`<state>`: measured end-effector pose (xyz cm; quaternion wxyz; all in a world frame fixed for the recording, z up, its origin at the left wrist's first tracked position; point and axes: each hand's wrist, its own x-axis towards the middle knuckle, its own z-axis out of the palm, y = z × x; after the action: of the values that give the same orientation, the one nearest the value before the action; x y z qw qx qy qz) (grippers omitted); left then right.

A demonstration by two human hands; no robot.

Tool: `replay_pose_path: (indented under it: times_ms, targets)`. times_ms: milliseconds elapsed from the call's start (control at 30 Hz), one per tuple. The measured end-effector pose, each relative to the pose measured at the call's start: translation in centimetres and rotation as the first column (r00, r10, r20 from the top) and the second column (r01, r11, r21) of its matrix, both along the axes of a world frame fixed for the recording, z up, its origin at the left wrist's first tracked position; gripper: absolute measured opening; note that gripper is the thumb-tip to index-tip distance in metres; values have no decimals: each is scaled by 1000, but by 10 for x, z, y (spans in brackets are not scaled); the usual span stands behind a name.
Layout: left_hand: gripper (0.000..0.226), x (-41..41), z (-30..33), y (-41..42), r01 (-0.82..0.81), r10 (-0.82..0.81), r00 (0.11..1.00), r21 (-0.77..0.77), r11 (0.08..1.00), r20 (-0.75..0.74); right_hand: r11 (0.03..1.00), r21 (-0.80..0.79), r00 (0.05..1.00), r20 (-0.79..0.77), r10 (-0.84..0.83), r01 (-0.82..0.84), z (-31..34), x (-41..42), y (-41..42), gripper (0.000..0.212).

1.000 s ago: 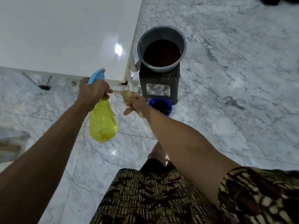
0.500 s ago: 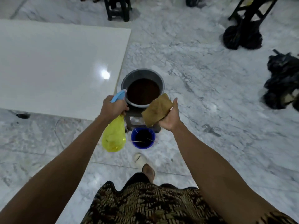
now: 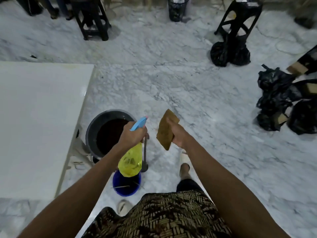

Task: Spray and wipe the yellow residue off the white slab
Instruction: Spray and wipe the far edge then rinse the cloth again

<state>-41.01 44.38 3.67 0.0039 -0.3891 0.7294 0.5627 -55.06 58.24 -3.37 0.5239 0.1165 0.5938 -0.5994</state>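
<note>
The white slab (image 3: 39, 121) fills the left side of the view, glossy, with a faint yellowish smear near its far edge. My left hand (image 3: 133, 134) grips the neck of a yellow spray bottle (image 3: 131, 161) with a light blue trigger head, held over the floor to the right of the slab. My right hand (image 3: 178, 134) holds a brown folded cloth (image 3: 166, 129) upright, further right. Both hands are off the slab.
A grey bucket (image 3: 91, 127) of dark liquid stands on a stool beside the slab's right edge, with a small blue tub (image 3: 126, 184) in front. Black stools (image 3: 93, 19) and a dark bin (image 3: 176, 7) stand far off. Black bags (image 3: 281, 103) lie at right on the marble floor.
The view has lifted and swung right, so the slab slid left. Both hands rose and shifted right past the bucket, still holding bottle and cloth.
</note>
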Motion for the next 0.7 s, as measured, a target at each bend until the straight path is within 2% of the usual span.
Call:
replay_pose_path:
  times_ms: [67, 133, 267, 333, 367, 500, 700]
  targets:
    - [35, -49, -9, 0, -77, 75, 995, -35, 996, -63, 987, 37, 987, -45, 156, -154, -2, -58, 5, 52]
    - [23, -87, -9, -4, -135, 129, 985, -45, 990, -118, 972, 30, 970, -68, 233, -232, 1, -106, 14, 42]
    - [19, -164, 7, -13, -179, 166, 966, -47, 983, -198, 931, 73, 926, -102, 364, -358, 21, -202, 13, 68]
    - [14, -190, 12, -20, -186, 172, 957, -37, 982, -232, 894, 115, 873, -194, 448, -433, 33, -241, -2, 59]
    - [10, -204, 14, -27, -189, 174, 951, -34, 981, -256, 885, 144, 852, -239, 466, -443, 39, -261, -14, 51]
    - [19, -260, 10, -66, -276, 237, 922, -91, 957, -307, 861, 176, 787, -352, 507, -477, 58, -326, -86, 58]
    - [36, -339, -26, -164, -412, 347, 893, -210, 886, -288, 804, 179, 728, -347, 591, -567, 66, -405, -222, 51]
